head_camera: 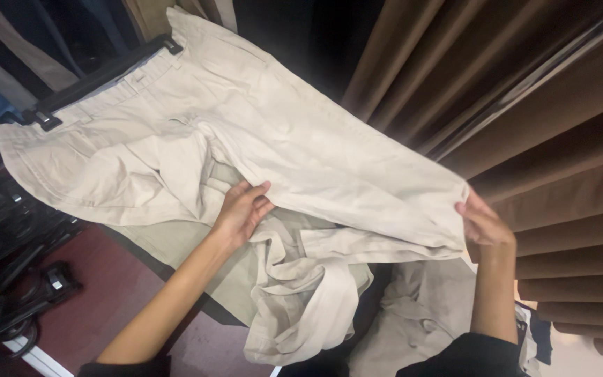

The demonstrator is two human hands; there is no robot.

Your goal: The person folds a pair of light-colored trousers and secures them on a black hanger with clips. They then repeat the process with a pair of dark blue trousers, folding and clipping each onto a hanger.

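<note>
A pair of cream trousers (294, 132) lies spread across the middle, its waistband clipped in a black hanger (99, 75) at the upper left. My left hand (242, 209) grips a fold of the cloth near the crotch, fingers curled under the leg. My right hand (481, 220) pinches the leg's hem at the right. Below the stretched leg, another pale garment (308, 286) hangs crumpled between my forearms.
Brown curtains (546, 105) hang in folds along the right. Dark clothes (36, 35) hang at the upper left. A reddish floor (113, 293) and a heap of black hangers (8, 272) lie at the lower left. More grey cloth (427, 314) is piled at the bottom.
</note>
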